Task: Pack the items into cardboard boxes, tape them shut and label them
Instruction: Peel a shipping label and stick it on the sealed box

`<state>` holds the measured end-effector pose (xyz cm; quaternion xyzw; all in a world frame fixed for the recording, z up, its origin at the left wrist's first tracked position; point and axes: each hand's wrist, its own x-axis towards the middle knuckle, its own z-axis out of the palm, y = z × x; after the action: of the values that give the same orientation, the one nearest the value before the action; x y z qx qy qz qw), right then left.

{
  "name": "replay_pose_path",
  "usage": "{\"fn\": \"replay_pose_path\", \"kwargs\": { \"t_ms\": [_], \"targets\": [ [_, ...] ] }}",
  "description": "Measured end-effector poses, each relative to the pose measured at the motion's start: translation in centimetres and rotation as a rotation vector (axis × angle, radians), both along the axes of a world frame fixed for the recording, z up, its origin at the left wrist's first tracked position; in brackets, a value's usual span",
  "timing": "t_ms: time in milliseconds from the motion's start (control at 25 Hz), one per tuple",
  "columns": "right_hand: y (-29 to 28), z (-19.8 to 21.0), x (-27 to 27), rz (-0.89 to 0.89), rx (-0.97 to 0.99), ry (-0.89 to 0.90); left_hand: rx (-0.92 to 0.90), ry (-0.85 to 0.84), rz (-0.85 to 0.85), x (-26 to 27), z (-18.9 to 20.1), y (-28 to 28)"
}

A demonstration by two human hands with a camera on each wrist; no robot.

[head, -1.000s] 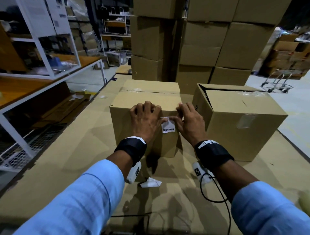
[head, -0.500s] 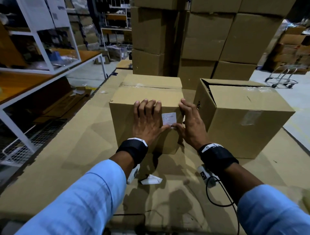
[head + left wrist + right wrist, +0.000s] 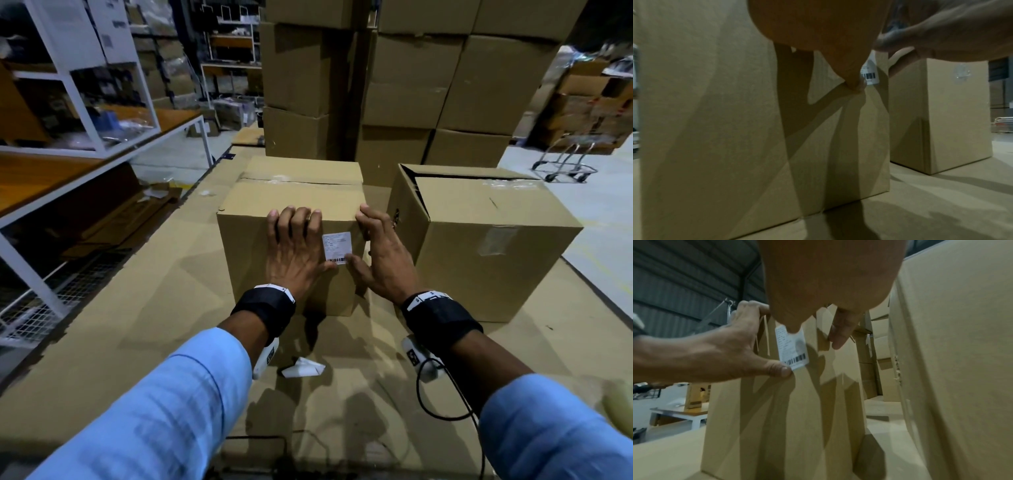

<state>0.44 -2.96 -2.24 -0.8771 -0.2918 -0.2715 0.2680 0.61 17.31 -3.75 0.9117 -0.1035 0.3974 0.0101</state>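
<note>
A shut, taped cardboard box (image 3: 246,260) stands on the cardboard-covered table (image 3: 144,308). A white barcode label (image 3: 337,247) lies flat high on its near face. My left hand (image 3: 294,253) rests flat on that face, fingers straight up to the top edge and thumb at the label's lower left corner. My right hand (image 3: 380,260) is open at the box's right edge, its thumb on the label's lower right corner. The left wrist view shows the left thumb beside the label (image 3: 870,74). The right wrist view shows the label (image 3: 792,348) between the two thumbs.
A second taped box (image 3: 479,246) stands close on the right, with a narrow gap between the two. A crumpled white paper scrap (image 3: 303,367) lies near my left wrist. Tall stacked boxes (image 3: 411,85) rise behind, white shelving (image 3: 78,102) stands left, and a trolley (image 3: 565,164) is far right.
The label hung partly loose between my fingertips a second ago; it now lies flat on the box. Both hands have slid upward and flattened, the fingers reaching the top edge.
</note>
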Motion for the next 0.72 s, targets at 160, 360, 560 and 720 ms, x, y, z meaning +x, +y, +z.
{"fn": "replay_pose_path", "kwargs": {
  "t_ms": [160,360,560,720],
  "targets": [
    [1.4,2.0,0.3,-0.141,-0.01,-0.094,0.027,-0.011,0.008,-0.4,0.3,0.1],
    [1.2,3.4,0.9,-0.162,-0.066,-0.105,0.033,-0.008,0.014,-0.6,0.5,0.1],
    [0.8,3.1,0.5,-0.129,0.005,-0.129,0.015,0.018,0.016,-0.9,0.5,-0.2],
    [0.0,0.7,-0.2,-0.044,-0.049,0.024,-0.025,0.039,0.027,-1.0,0.7,-0.4]
  ]
}}
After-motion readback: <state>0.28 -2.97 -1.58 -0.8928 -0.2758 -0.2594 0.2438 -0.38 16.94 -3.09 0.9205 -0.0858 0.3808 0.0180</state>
